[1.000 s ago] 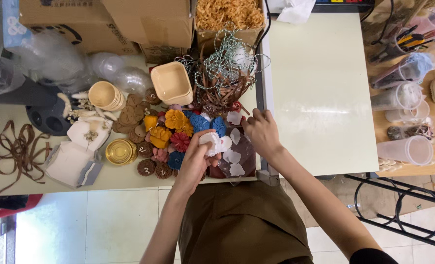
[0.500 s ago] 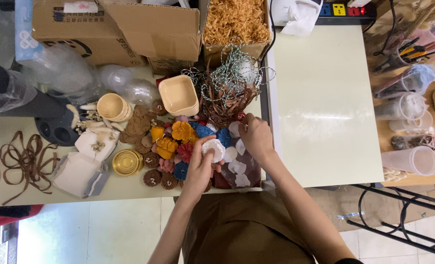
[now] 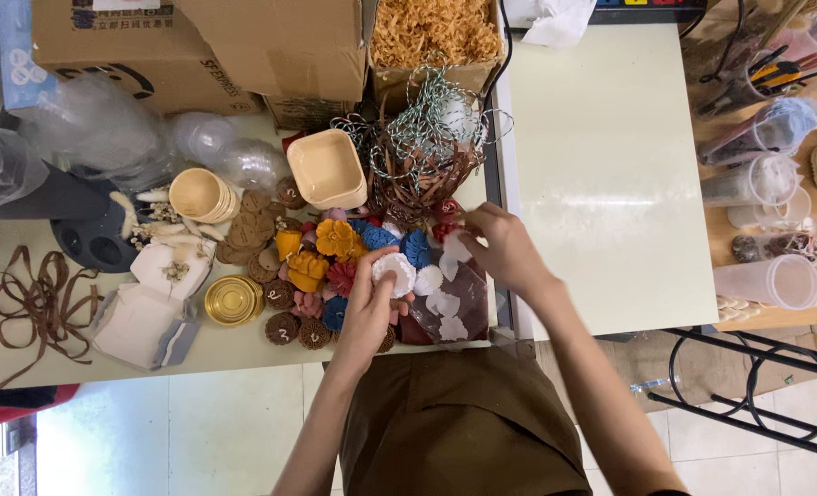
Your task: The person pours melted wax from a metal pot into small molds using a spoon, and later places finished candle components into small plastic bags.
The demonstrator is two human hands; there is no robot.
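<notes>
The one camera sits on my head and looks almost straight down, so my forearms come up from the bottom edge of the view and my apron fills the lower middle. It is near enough to show single pieces on the pale table, whose near edge crosses below my left hand. A second, cream table fills the right. The far edge, I think, lies hidden under cardboard boxes.

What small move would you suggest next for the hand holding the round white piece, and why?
Probably set the round white piece down with the loose white pieces beside it: the left hand holds it above the pile, while the right hand pinches another.
</notes>
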